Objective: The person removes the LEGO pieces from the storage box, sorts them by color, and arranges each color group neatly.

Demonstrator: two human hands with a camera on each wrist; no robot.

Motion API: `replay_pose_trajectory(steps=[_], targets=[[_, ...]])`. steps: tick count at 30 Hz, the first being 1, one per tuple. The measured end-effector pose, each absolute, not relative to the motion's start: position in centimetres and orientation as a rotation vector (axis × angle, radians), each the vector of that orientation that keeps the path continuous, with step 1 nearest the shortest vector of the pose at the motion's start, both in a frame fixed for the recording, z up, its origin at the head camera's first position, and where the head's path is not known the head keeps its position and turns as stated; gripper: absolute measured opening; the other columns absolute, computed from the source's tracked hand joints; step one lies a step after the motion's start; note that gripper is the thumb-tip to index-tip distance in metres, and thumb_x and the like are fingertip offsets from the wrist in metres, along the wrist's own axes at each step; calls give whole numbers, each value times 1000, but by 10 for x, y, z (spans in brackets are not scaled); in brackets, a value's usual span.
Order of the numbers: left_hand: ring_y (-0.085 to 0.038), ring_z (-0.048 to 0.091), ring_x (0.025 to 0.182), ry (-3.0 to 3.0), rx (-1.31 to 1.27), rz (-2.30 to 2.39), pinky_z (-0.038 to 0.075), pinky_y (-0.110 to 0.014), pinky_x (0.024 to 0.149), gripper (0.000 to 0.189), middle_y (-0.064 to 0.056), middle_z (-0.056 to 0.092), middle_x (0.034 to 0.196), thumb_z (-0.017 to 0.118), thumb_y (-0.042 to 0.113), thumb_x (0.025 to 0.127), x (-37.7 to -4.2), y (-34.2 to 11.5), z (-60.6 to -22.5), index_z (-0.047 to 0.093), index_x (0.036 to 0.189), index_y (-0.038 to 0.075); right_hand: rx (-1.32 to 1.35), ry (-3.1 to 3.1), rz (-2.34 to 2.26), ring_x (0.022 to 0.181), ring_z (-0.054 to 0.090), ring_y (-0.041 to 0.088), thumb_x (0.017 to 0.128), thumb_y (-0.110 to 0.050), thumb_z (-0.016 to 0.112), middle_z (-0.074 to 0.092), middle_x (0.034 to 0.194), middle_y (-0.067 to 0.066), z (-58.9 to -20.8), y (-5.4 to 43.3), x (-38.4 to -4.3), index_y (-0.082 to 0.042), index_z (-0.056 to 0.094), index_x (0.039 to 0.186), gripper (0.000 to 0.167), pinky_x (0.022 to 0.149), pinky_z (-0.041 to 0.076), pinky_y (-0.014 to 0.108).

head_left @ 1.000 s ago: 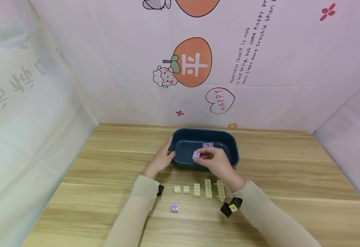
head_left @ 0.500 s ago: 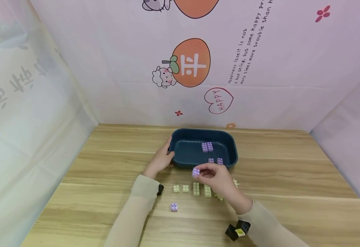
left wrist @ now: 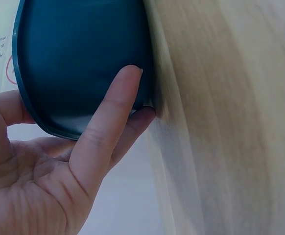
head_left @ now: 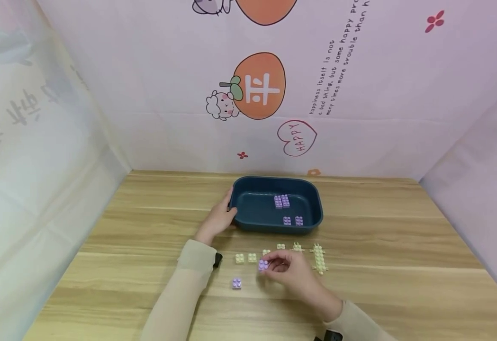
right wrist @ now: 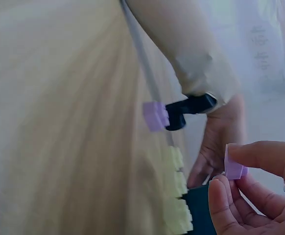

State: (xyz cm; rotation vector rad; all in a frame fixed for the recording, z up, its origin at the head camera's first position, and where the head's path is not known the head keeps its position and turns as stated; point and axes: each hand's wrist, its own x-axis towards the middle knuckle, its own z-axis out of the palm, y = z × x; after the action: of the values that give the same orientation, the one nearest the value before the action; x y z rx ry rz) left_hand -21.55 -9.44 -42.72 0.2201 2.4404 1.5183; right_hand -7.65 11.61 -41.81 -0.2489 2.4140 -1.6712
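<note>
Right fingers (head_left: pixel 280 254) pinch purple brick (head_left: pixel 263 265) at tips — left fingers (left wrist: pixel 106 120) hold blue tray (head_left: pixel 269 228) corner.

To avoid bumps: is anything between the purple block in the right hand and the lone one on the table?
Nothing visible. In the head view, only tabletop shows between the held block in the right hand and the lone block; the yellow blocks lie off that line, toward the tub.

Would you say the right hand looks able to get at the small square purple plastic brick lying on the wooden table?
Probably yes: nothing on the wooden table stands between the right hand and that loose brick, though the hand pinches a second purple brick.
</note>
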Motion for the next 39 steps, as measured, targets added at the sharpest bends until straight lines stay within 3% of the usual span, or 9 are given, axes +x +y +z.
replay_pose_trajectory(steps=[3, 6, 8, 12, 15, 20, 28, 34, 39], targets=[[-26, 61, 95, 2441, 220, 1514, 58, -34, 73, 67, -15, 21, 160, 42, 15, 102, -216, -96, -426, 7, 157, 30, -277, 2405, -1646, 73, 61, 9, 77, -9, 80, 68, 83, 7, -427, 111, -70, -1, 71, 97, 23, 66, 54, 20], [-22, 55, 75, 2436, 225, 1511, 58, -35, 73, 67, -15, 20, 160, 41, 15, 102, -216, -96, -426, 6, 157, 30, -326, 2445, -1623, 70, 59, 6, 75, -7, 80, 67, 80, 6, -433, 105, -62, -3, 72, 94, 21, 64, 53, 20], [-22, 52, 71, 2432, 236, 1516, 58, -35, 73, 67, -16, 20, 160, 41, 15, 102, -216, -96, -427, 6, 157, 30, -352, 2479, -1605, 69, 58, 5, 74, -7, 81, 66, 79, 5, -437, 102, -58, -4, 72, 92, 20, 62, 52, 20], [-28, 59, 94, 2432, 236, 1526, 58, -35, 73, 67, -17, 21, 160, 42, 15, 102, -215, -96, -427, 7, 157, 29, -410, 2512, -1563, 69, 57, 3, 74, -7, 82, 64, 80, 2, -445, 97, -54, -6, 72, 90, 18, 61, 51, 19], [-34, 56, 112, 2428, 232, 1533, 58, -35, 74, 67, -15, 19, 160, 42, 15, 102, -214, -96, -426, 7, 157, 30, -436, 2529, -1534, 69, 56, 1, 75, -7, 81, 63, 80, 1, -449, 94, -55, -7, 71, 89, 17, 60, 51, 19], [-38, 50, 125, 2409, 246, 1551, 58, -36, 74, 67, -15, 15, 161, 42, 13, 102, -215, -96, -427, 7, 157, 28, -446, 2556, -1503, 67, 53, 1, 74, -5, 81, 60, 78, 2, -451, 91, -57, -6, 71, 89, 18, 58, 49, 19], [-37, 50, 123, 2402, 249, 1568, 58, -37, 73, 67, -16, 15, 161, 42, 13, 102, -214, -96, -428, 7, 157, 26, -443, 2598, -1476, 64, 50, 2, 73, -2, 81, 58, 79, 2, -451, 89, -59, -6, 71, 87, 18, 55, 46, 18], [-39, 55, 113, 2407, 249, 1559, 59, -37, 73, 67, -16, 16, 161, 42, 13, 101, -212, -95, -427, 7, 157, 27, -458, 2604, -1480, 63, 49, 1, 72, -1, 81, 58, 79, 1, -453, 88, -58, -6, 70, 86, 18, 54, 46, 19], [-38, 51, 122, 2395, 243, 1577, 59, -38, 74, 67, -16, 16, 161, 42, 12, 101, -212, -95, -426, 8, 157, 26, -475, 2609, -1478, 62, 49, 0, 72, -1, 81, 58, 80, 1, -454, 88, -58, -6, 70, 86, 19, 54, 46, 19]])
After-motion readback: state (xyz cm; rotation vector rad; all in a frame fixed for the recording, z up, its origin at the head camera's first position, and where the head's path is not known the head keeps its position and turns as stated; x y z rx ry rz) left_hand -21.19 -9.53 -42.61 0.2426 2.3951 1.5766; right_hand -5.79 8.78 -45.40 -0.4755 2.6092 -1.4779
